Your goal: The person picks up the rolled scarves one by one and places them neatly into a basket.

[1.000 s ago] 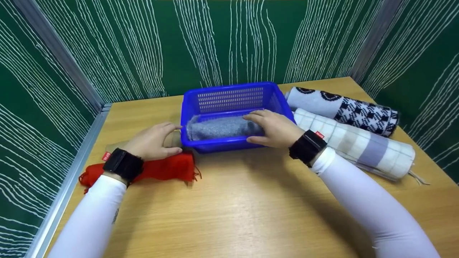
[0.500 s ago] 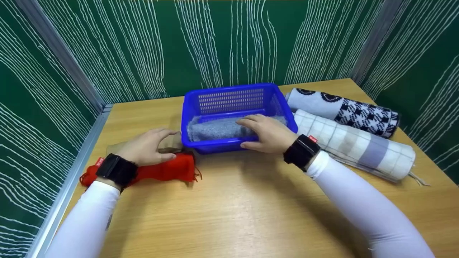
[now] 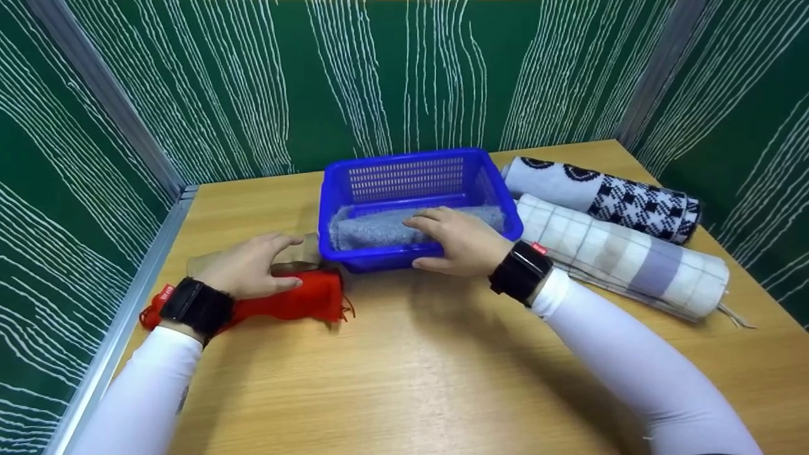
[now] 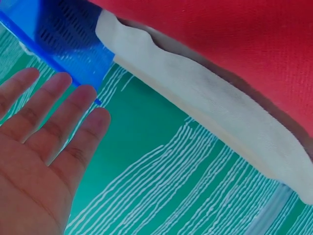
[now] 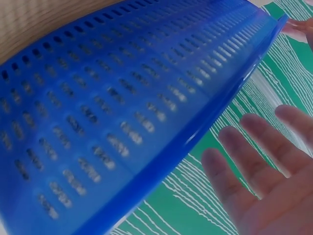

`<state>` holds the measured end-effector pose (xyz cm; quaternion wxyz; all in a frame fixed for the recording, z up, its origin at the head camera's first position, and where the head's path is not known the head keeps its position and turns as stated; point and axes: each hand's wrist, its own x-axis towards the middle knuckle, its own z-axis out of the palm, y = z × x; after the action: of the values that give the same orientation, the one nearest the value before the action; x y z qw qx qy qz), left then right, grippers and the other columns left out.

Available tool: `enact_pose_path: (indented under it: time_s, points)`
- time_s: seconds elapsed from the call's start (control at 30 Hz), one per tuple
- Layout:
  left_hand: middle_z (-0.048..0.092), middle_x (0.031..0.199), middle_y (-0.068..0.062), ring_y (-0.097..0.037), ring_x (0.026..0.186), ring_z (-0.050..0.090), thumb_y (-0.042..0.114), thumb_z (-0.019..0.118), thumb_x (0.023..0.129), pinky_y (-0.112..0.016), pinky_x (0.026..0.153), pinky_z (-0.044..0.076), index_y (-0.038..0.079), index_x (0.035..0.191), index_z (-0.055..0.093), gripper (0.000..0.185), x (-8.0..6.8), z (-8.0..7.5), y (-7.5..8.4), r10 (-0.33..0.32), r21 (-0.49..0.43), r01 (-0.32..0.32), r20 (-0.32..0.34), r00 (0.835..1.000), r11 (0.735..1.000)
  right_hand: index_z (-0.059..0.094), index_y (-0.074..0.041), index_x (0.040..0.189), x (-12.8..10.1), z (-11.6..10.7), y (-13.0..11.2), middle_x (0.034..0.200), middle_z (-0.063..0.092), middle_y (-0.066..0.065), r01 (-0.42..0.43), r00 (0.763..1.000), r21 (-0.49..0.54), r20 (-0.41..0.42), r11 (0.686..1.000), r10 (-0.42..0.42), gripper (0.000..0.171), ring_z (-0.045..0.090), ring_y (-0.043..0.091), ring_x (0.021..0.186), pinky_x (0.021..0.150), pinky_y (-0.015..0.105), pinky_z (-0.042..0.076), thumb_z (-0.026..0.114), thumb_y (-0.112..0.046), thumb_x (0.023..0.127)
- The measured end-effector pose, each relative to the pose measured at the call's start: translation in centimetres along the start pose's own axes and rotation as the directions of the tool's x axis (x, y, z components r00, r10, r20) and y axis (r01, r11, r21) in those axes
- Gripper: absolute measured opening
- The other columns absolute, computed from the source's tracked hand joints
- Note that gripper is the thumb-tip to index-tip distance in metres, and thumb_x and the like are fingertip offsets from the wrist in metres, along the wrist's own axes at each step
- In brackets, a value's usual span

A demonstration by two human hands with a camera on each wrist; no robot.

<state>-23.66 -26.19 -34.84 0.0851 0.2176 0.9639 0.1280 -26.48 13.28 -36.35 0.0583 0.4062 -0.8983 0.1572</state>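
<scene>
A grey rolled scarf [image 3: 373,229] lies along the front of a blue plastic basket [image 3: 404,256]. My right hand [image 3: 464,243] is over the basket's front rim, its fingers loosely extended above the grey roll and gripping nothing. To the left, my left hand [image 3: 249,265] hovers with spread, relaxed fingers over a red rolled scarf [image 3: 310,296] and a beige roll [image 3: 303,251], partly covering both. In the left wrist view the palm and straight fingers [image 4: 80,137] hold nothing. The right wrist view shows the fingers [image 5: 254,147] apart from the slotted basket wall [image 5: 112,107].
Right of the basket lie a white plaid rolled scarf [image 3: 657,268] with a fringe and a black-and-white patterned roll [image 3: 644,199] behind it. Green panels [image 3: 423,76] with white lines enclose the wooden table [image 3: 392,379] at the back and sides.
Both hands have drawn back toward the person and a little left. My left hand has come away from the basket's left edge. The basket and rolled scarves stay about where they were.
</scene>
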Motion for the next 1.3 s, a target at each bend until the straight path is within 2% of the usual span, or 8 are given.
enact_pose_path:
  time_s: [0.33,0.57,0.73,1.03,1.3]
  points:
    - [0.052,0.163,-0.025,-0.049,0.152,0.047,0.032,0.081,0.096,-0.069,0.124,0.037,0.002,0.16,0.05,0.078,-0.7,0.6,-0.7,0.03,-0.016,-0.03,-0.008,1.0,0.999,0.057,-0.009,0.156,-0.1,0.6,-0.6,0.152,0.063,0.016,0.006,1.0,-0.003,-0.009,1.0,-0.006,0.071,0.059,0.04,0.142,0.121,0.06,0.046,0.08,-0.041,0.098]
    - [0.053,0.162,-0.026,-0.05,0.151,0.048,0.03,0.082,0.095,-0.07,0.124,0.036,0.001,0.159,0.05,0.077,-1.4,0.8,-1.0,0.001,-0.04,0.0,0.002,1.0,0.999,0.057,-0.008,0.156,0.1,1.2,-1.1,0.152,0.064,0.017,0.029,1.0,-0.007,-0.008,1.0,-0.029,0.071,0.059,0.04,0.143,0.122,0.06,0.046,0.08,-0.041,0.098]
    - [0.055,0.161,-0.025,-0.049,0.15,0.05,0.03,0.083,0.094,-0.07,0.124,0.037,0.001,0.157,0.053,0.076,-2.1,1.0,-1.5,-0.017,-0.015,0.016,-0.008,1.0,1.0,0.057,-0.008,0.156,0.5,1.5,-1.7,0.15,0.065,0.016,0.051,0.999,-0.016,0.003,0.999,-0.051,0.072,0.061,0.039,0.14,0.12,0.059,0.048,0.081,-0.041,0.097]
    - [0.06,0.156,-0.024,-0.047,0.146,0.054,0.03,0.084,0.092,-0.07,0.122,0.04,0.0,0.154,0.056,0.074,-3.1,1.3,-2.4,-0.005,0.003,0.005,-0.035,0.999,1.0,0.055,-0.009,0.158,1.0,1.8,-2.6,0.152,0.064,0.018,0.08,0.996,-0.04,0.034,0.996,-0.078,0.073,0.06,0.041,0.142,0.125,0.06,0.043,0.079,-0.044,0.098]
    - [0.061,0.155,-0.024,-0.048,0.144,0.056,0.029,0.086,0.091,-0.071,0.121,0.041,0.0,0.156,0.054,0.077,-4.1,1.4,-3.2,0.002,-0.012,-0.003,-0.047,0.999,1.0,0.057,-0.008,0.157,1.5,2.3,-3.1,0.149,0.065,0.018,0.119,0.993,-0.05,0.018,0.992,-0.118,0.073,0.062,0.039,0.139,0.119,0.057,0.049,0.08,-0.044,0.098]
